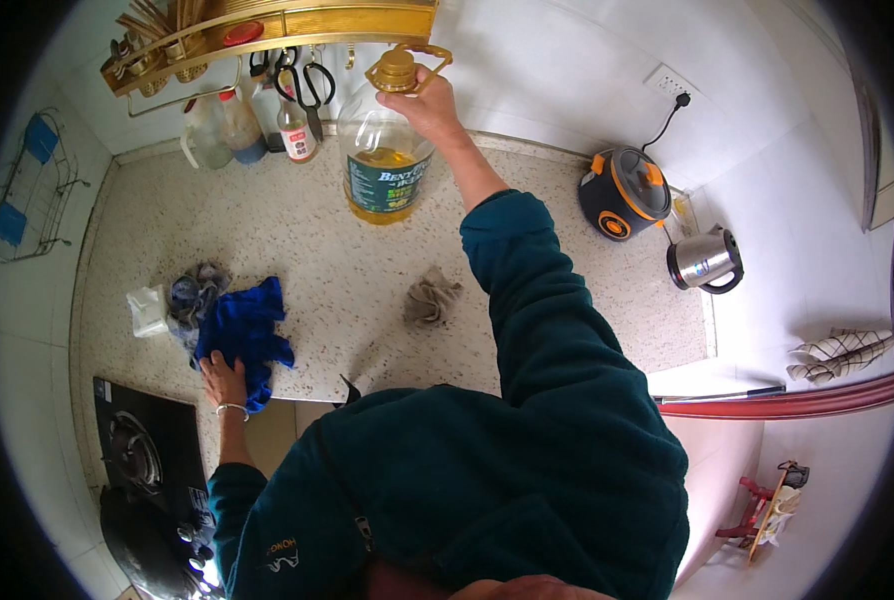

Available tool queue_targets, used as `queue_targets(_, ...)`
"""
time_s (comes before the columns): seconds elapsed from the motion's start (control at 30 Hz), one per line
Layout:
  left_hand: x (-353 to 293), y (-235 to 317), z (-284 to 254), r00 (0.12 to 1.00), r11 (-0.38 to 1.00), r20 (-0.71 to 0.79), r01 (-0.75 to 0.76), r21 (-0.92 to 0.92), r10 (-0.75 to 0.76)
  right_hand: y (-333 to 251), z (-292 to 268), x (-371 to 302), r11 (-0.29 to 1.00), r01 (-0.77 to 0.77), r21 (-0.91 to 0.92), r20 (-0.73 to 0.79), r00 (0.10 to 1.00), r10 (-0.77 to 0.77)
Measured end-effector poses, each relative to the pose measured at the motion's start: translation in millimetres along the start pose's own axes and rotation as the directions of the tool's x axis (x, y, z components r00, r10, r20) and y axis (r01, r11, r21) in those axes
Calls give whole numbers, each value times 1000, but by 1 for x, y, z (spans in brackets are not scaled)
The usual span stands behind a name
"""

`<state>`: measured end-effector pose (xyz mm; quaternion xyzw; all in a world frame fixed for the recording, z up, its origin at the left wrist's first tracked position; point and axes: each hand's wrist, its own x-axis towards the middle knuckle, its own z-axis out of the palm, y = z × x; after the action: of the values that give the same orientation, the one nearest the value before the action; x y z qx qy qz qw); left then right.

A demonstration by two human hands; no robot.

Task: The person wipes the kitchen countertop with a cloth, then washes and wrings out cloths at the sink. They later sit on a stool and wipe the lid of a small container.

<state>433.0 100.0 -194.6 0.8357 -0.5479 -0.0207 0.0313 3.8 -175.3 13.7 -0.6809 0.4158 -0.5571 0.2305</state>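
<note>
A large clear jug of cooking oil [385,180], about half full, is at the back of the speckled counter. My right hand [429,103] grips it up by its gold cap and handle, the arm stretched far forward. Whether the jug's base touches the counter I cannot tell. My left hand [223,380] lies with fingers spread on a blue cloth [245,322] near the counter's front edge. A grey patterned cloth [197,292] is bunched against the blue one. Between my arms sits a crumpled beige rag [432,297].
Several bottles [242,128] stand along the back wall under a gold rack [267,30] with hanging scissors [312,92]. A white tissue pack [148,311] lies left, above a gas stove [147,450]. At the right are a black-and-orange rice cooker [622,195] and a steel kettle [705,260].
</note>
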Motion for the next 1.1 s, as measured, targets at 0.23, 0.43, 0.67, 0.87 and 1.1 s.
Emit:
queue_targets(0.23,-2,-2,3,1000,999,-10,14,-46,-14,8,-7,4,994,-107,-17,74,991,108)
queue_targets(0.43,3,-4,5,1000,1000,14,-10,-12,10,13,-6,3,997,-68,27,71,995,66)
queue_targets(0.67,1,-5,6,998,999,-35,-46,16,46,15,-6,3,994,-101,52,78,992,96)
queue_targets(0.87,-1,-1,2,1000,1000,-25,-13,6,14,19,-2,5,997,-67,40,33,997,65)
queue_targets(1.1,-3,0,-1,1000,999,-24,-16,-43,15,16,-3,1,996,-78,51,80,994,74)
